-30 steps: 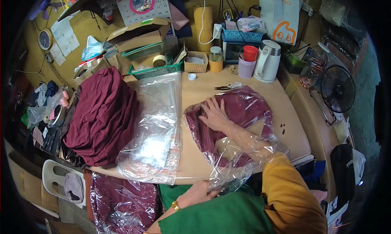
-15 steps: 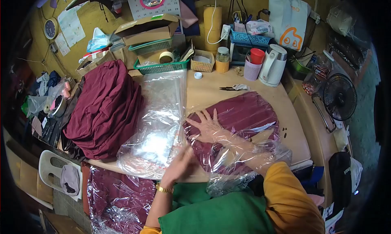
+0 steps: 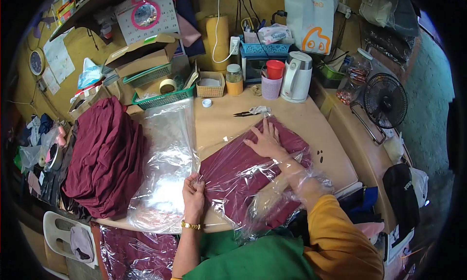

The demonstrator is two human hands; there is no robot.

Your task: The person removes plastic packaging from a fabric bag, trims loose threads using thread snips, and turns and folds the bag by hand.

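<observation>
I can pass along the bare tabletop [image 3: 333, 151] right of the bagged cloth [image 3: 233, 160]. Behind, a black tool [image 3: 244, 114] and the kettle [image 3: 304, 78] block me; far left, the tall cloth pile [image 3: 103, 158]. The right hand [image 3: 268, 140] bars my way over the bag, and the left hand [image 3: 194, 191] plugs its left edge.

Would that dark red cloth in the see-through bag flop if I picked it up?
Probably: the cloth lies flat and its bag looks thin and wrinkled. The bag might feel slippery, because it's so shiny.

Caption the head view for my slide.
Left hand grips clear plastic bag; right hand rests on folded maroon cloth inside.
</observation>
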